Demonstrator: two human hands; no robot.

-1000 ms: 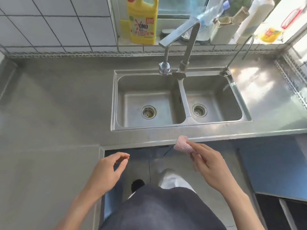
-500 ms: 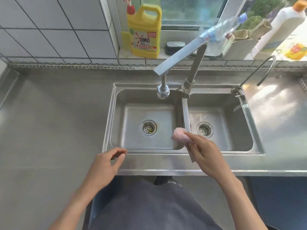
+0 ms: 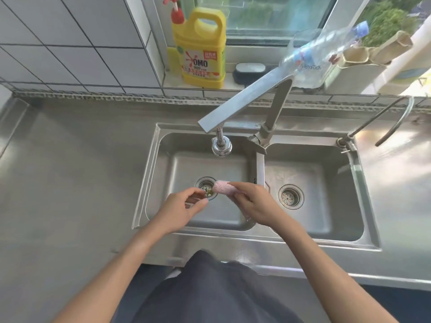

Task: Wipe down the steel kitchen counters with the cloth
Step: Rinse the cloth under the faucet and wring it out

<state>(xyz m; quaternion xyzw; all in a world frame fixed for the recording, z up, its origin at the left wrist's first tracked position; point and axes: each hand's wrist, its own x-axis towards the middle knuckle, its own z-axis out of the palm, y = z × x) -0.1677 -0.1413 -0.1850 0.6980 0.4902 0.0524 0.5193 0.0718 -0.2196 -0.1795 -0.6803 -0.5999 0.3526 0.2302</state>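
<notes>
A small pink cloth point(image 3: 223, 188), bunched into a roll, is pinched in my right hand point(image 3: 255, 203) above the left basin of the steel double sink point(image 3: 260, 170). My left hand point(image 3: 180, 209) hovers just left of the cloth with fingers curled and apart, holding nothing; its fingertips are close to the cloth's left end. Both hands are over the left drain point(image 3: 207, 186). The steel counter point(image 3: 77, 173) stretches to the left of the sink and continues on the right point(image 3: 396, 173).
A flat steel faucet spout point(image 3: 242, 104) reaches over the left basin; a thin curved tap point(image 3: 394, 117) stands at the right. On the window sill sit a yellow detergent jug point(image 3: 200, 50), a dark soap dish point(image 3: 249, 71) and a clear plastic bottle point(image 3: 319, 52).
I have stepped closer to the sink. My right hand carried the cloth from the counter's front edge to above the left basin, and my left hand moved in beside it.
</notes>
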